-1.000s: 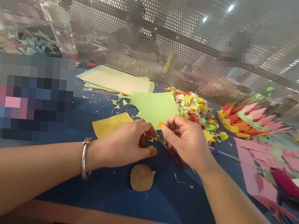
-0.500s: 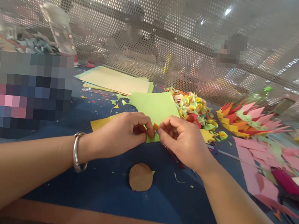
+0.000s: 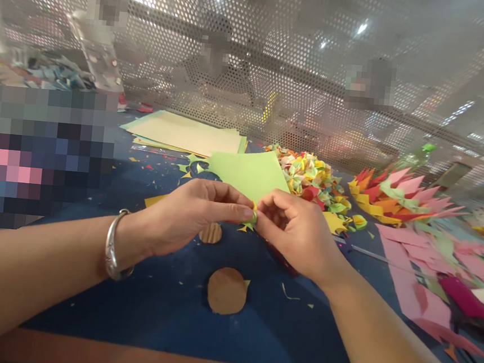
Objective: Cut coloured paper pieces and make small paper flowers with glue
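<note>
My left hand (image 3: 195, 208) and my right hand (image 3: 297, 223) meet over the table, both pinching a small folded piece of green and yellow paper (image 3: 254, 217). The fingers cover most of it. Behind them lies a light green sheet (image 3: 247, 170). Just below my left hand is a small corrugated cardboard disc (image 3: 211, 233), and nearer to me a larger brown cardboard disc (image 3: 227, 291). Part of a yellow paper (image 3: 154, 200) shows beyond my left wrist. A heap of folded coloured paper pieces (image 3: 308, 170) sits past my right hand.
Stacked pale sheets (image 3: 187, 131) lie at the back. At right are a spiky paper ornament (image 3: 396, 203), pink paper strips (image 3: 401, 269), a magenta tool (image 3: 466, 303) with a cord, and a green-capped bottle (image 3: 416, 158). A perforated metal panel (image 3: 278, 55) stands behind, people visible through it.
My left thumb has straightened and pressed onto the paper, which now looks folded smaller. My left hand has shifted slightly, uncovering the small corrugated disc.
</note>
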Available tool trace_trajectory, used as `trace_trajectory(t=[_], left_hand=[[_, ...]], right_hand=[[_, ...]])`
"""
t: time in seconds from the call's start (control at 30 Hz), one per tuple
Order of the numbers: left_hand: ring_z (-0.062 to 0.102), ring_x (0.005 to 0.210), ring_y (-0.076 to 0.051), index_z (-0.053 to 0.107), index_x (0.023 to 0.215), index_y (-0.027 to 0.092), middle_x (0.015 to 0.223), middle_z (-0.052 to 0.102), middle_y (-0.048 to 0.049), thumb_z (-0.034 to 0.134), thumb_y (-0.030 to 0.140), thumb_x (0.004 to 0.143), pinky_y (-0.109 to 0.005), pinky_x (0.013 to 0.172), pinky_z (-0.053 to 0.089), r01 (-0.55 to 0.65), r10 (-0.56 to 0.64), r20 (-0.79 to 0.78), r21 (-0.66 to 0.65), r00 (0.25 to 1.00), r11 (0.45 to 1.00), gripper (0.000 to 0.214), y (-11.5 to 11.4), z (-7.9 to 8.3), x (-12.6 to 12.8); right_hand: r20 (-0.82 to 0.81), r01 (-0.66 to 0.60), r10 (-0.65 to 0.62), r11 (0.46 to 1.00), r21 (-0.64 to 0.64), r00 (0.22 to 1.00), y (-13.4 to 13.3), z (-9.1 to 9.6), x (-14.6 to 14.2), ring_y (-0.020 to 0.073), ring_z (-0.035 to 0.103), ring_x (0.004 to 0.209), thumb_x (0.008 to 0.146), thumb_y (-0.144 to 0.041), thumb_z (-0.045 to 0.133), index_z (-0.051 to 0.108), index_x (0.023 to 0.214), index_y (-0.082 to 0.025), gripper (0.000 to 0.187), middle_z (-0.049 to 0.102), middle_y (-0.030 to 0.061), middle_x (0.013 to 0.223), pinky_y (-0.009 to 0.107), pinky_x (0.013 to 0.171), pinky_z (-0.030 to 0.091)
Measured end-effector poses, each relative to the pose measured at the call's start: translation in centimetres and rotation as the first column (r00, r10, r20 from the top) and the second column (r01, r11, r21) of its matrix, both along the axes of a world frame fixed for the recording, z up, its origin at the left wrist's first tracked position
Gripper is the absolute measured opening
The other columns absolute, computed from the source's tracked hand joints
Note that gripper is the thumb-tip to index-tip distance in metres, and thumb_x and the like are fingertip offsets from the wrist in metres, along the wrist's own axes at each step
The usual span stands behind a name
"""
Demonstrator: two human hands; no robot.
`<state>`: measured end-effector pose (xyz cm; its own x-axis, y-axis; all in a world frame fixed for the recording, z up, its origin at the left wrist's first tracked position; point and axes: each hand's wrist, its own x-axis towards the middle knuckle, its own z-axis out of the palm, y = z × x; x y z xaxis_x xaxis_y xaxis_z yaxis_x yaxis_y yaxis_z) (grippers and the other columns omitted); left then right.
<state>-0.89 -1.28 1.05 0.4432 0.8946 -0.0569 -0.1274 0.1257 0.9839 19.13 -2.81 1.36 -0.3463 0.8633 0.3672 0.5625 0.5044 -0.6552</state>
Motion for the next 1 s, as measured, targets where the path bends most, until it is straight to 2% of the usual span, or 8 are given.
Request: trace_trajectory(t=[0.2, 0.4, 0.6, 0.8, 0.9, 1.0], left_hand=[[0.068, 0.083, -0.015, 0.071, 0.086, 0.014, 0.087, 0.074, -0.0045, 0.076, 0.028, 0.083, -0.025, 0.075, 0.055, -0.036, 0.037, 0.017, -0.022, 0.999, 0.999, 0.015, 0.4, -0.1, -0.2], [0.069, 0.076, -0.012, 0.060, 0.095, 0.017, 0.082, 0.076, -0.0014, 0.078, 0.021, 0.082, -0.023, 0.070, 0.053, -0.028, 0.028, -0.006, 0.035, 1.000, 0.999, 0.022, 1.0, -0.3, -0.5], [0.071, 0.080, -0.013, 0.064, 0.095, 0.017, 0.084, 0.078, -0.0027, 0.078, 0.019, 0.078, -0.023, 0.073, 0.051, 0.034, -0.031, -0.078, 0.034, 0.996, 0.999, 0.022, 1.1, -0.3, -0.8], [0.072, 0.087, -0.016, 0.070, 0.092, 0.016, 0.087, 0.077, -0.0027, 0.078, 0.016, 0.073, -0.028, 0.084, 0.052, 0.070, -0.067, -0.133, 0.022, 0.989, 0.997, 0.020, 1.1, -0.2, -0.7], [0.072, 0.086, -0.016, 0.071, 0.094, 0.016, 0.085, 0.077, -0.0025, 0.080, 0.015, 0.070, -0.028, 0.081, 0.052, 0.035, -0.032, -0.117, 0.026, 0.993, 0.999, 0.026, 1.2, -0.4, -0.7], [0.069, 0.079, -0.013, 0.071, 0.092, 0.014, 0.085, 0.077, -0.0038, 0.078, 0.014, 0.070, -0.023, 0.072, 0.049, 0.017, -0.015, -0.107, 0.022, 0.994, 1.000, 0.023, 1.3, -0.4, -0.8]], right_hand=[[0.017, 0.007, -0.008, 1.000, 0.020, 1.000, 0.0, -0.1, -0.1, 0.0109, 0.050, 0.057, 0.089, -0.018, 0.062, 0.061, 0.080, -0.020, 0.009, 0.056, -0.0033, 0.066, 0.024, 0.054, 0.042], [0.034, 0.018, -0.022, 0.995, 0.101, 0.999, -0.1, 0.0, -0.1, 0.0118, 0.053, 0.060, 0.092, -0.022, 0.061, 0.060, 0.079, -0.020, 0.013, 0.056, -0.0024, 0.068, 0.026, 0.056, 0.043], [0.075, -0.014, 0.005, 0.992, 0.126, 0.997, 0.0, -0.1, 0.0, 0.0127, 0.054, 0.064, 0.095, -0.022, 0.060, 0.063, 0.084, -0.019, 0.011, 0.056, -0.0014, 0.073, 0.026, 0.059, 0.043], [0.142, -0.051, 0.027, 0.985, 0.163, 0.989, 0.0, 0.0, 0.0, 0.0125, 0.052, 0.063, 0.094, -0.018, 0.060, 0.063, 0.082, -0.020, 0.012, 0.056, -0.0014, 0.073, 0.026, 0.059, 0.042], [0.148, -0.052, 0.026, 0.984, 0.171, 0.989, 0.0, 0.0, -0.1, 0.0119, 0.052, 0.062, 0.094, -0.017, 0.060, 0.064, 0.083, -0.019, 0.012, 0.056, -0.0016, 0.073, 0.026, 0.059, 0.042], [0.143, -0.046, 0.022, 0.985, 0.169, 0.990, 0.0, 0.0, -0.1, 0.0111, 0.052, 0.061, 0.093, -0.016, 0.061, 0.065, 0.082, -0.018, 0.011, 0.057, -0.0021, 0.072, 0.026, 0.059, 0.042]])
